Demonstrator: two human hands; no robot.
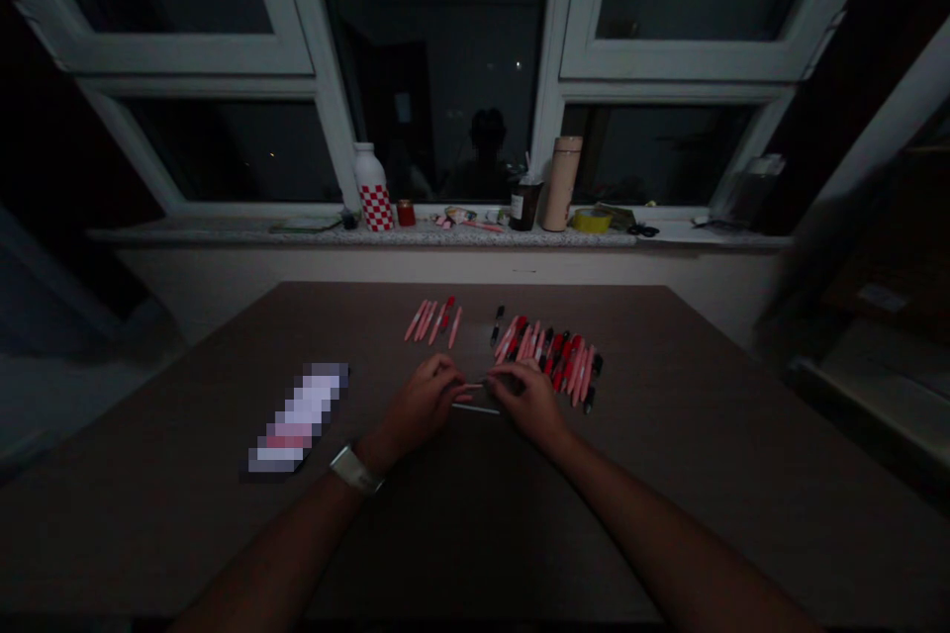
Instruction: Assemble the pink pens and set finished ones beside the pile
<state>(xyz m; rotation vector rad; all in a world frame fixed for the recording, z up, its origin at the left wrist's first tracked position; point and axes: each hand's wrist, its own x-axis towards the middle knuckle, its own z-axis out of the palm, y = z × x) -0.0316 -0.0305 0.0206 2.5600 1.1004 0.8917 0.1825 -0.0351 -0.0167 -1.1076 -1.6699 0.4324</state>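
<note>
Two bare hands, the left hand (420,406) and the right hand (528,404), meet at the middle of the counter (653,435), fingers curled inward and almost touching. Left fingers (447,381): closed in a pinch on one end of a thin pink rod (467,387). Right fingers (501,376): curved down near the rod's other end; whether they have hold of it cannot be told. Directly below the fingers: one thin pale rod (475,407), lying flat on the counter. Ahead of the left fingers: a small group of pink pen barrels (431,321), with one red piece among them. Ahead of the right fingers: a dense heap of red, pink and black pen parts (553,361), and one black pen part (497,324) at its left edge. Left of the left hand: a pixelated, unreadable flat object (297,415). On the left wrist: one metal-toned wristwatch (354,469). Farthest out, on a stone windowsill (223,235): a red-and-white checked bottle (375,188), a dark jar (525,205) and a tall tan tube (562,184).
</note>
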